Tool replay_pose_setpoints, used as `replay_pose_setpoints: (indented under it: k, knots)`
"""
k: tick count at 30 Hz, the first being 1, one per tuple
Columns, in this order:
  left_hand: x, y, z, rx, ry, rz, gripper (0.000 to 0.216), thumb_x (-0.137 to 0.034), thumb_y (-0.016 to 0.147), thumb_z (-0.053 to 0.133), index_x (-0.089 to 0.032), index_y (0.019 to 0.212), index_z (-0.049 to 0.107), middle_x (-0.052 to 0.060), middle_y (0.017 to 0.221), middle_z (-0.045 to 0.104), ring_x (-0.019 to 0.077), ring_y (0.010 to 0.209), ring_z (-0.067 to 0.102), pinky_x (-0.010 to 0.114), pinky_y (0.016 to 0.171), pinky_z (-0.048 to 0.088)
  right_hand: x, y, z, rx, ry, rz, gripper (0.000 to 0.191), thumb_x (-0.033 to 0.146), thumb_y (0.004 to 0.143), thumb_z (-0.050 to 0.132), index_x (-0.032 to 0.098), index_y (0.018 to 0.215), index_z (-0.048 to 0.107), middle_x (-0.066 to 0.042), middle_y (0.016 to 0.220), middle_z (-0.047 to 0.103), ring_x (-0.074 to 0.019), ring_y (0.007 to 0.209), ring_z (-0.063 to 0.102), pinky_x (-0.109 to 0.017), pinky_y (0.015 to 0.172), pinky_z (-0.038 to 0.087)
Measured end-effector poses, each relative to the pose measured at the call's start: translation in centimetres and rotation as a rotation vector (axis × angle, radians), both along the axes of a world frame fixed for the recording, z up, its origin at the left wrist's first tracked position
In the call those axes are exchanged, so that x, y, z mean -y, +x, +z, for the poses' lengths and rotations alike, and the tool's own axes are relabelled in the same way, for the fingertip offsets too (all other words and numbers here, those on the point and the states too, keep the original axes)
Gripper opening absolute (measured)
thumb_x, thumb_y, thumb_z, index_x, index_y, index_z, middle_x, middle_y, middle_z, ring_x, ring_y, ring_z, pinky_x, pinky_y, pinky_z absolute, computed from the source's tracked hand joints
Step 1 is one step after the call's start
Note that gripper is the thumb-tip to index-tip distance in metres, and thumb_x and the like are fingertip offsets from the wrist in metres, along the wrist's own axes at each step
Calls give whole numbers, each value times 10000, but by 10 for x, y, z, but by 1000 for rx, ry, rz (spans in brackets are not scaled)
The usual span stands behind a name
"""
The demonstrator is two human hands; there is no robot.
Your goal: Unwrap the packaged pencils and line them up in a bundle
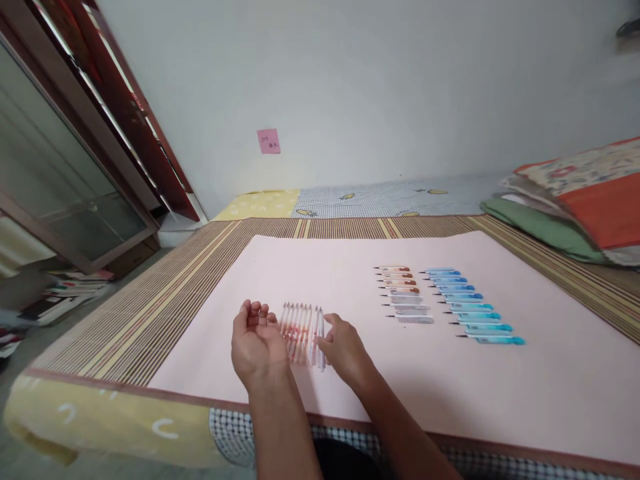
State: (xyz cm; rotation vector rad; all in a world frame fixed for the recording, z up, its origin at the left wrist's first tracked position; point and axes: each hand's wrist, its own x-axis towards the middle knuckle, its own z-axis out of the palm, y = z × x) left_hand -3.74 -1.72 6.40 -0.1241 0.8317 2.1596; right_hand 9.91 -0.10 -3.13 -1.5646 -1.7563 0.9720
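On a pale pink sheet [425, 400], a row of slim pens [297, 327] with clear and reddish barrels lies side by side, tips pointing away from me. Two whitish pens [320, 333] lie at the row's right end, a small gap apart from the rest. My right hand [346, 347] is beside these two, index finger and thumb apart and against their right side. To the left of the row, my left hand [260, 343] is turned palm up, fingers loosely bent and holding nothing. It hides part of the row's left edge.
Farther right lie a column of brown and grey pens [400, 290] and a column of blue to turquoise pens [473, 307]. A striped mat [165, 300] is under the sheet. Folded bedding [590, 207] is piled at right. A pink note [269, 141] sticks to the wall.
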Motion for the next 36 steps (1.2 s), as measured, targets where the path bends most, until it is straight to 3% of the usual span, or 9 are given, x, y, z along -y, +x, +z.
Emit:
replay_pose_setpoints:
  k: [5, 12, 17, 24, 36]
  knots:
    - [0, -4, -5, -66, 44, -5, 50, -170, 762, 625, -169, 801, 594, -33, 699, 560, 69, 614, 563, 178, 573, 407, 5, 1, -2, 1, 24, 12, 432, 214, 808, 585, 154, 1235, 576, -22, 779, 674, -181, 731, 642, -281, 681, 423]
    - [-5, -6, -16, -91, 61, -55, 80, -168, 744, 639, -171, 811, 594, -30, 700, 565, 74, 619, 572, 179, 566, 406, 24, 10, 2, 58, 101, 112, 433, 136, 698, 651, 190, 1127, 617, -65, 1034, 601, -188, 840, 593, -313, 772, 466]
    - [-6, -5, -17, -96, 67, -56, 80, -173, 743, 644, -174, 809, 597, -27, 698, 571, 77, 614, 571, 177, 554, 409, 29, 13, 1, 113, 140, 152, 365, 193, 715, 696, 200, 1072, 625, -62, 1011, 571, -214, 935, 575, -345, 875, 460]
    - [-5, 2, -8, -22, 37, -54, 49, -151, 758, 626, -158, 801, 604, -28, 698, 564, 64, 598, 560, 169, 547, 404, 32, 20, 6, 125, 170, 246, 492, 124, 703, 660, 220, 1177, 574, -64, 1090, 564, -188, 832, 563, -314, 753, 480]
    - [-9, 6, -12, -74, 64, -93, 63, -155, 750, 635, -165, 800, 599, -28, 688, 560, 70, 601, 547, 180, 553, 389, 34, 15, 4, 89, 287, 352, 307, 63, 732, 604, 215, 996, 643, -49, 1001, 537, -203, 914, 540, -319, 815, 439]
